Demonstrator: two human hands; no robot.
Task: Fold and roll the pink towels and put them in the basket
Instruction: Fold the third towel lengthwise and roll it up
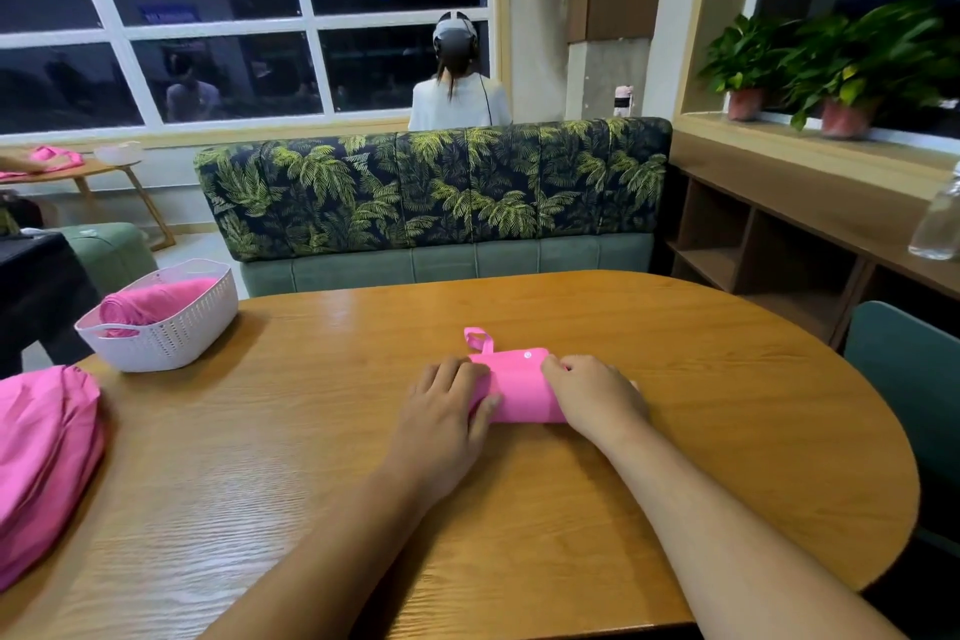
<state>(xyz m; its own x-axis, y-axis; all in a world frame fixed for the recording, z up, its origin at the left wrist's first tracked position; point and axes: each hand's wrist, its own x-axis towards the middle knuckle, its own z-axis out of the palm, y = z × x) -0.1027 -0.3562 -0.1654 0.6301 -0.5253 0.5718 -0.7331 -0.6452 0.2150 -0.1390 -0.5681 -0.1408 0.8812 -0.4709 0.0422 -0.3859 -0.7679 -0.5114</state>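
Watching from my end, the left hand (447,395) is curled over the left end of the rolled pink towel (519,392), fingers on top and thumb against its near side. The right hand (592,392) is cupped over the right end in the same way. The roll lies on the wooden table (519,525) near its middle, well apart from the white basket (171,333) at the far left, where 1 finished roll (150,303) already sits. I judge it light, soft and springy, likely to unwind if let go, so I would hold it round the middle with the loose edge pinned, not by the hanging loop (477,340). A pile of pink towels (41,452) waits at the left edge. A pale round stud (527,354) marks the roll; no writing is legible.
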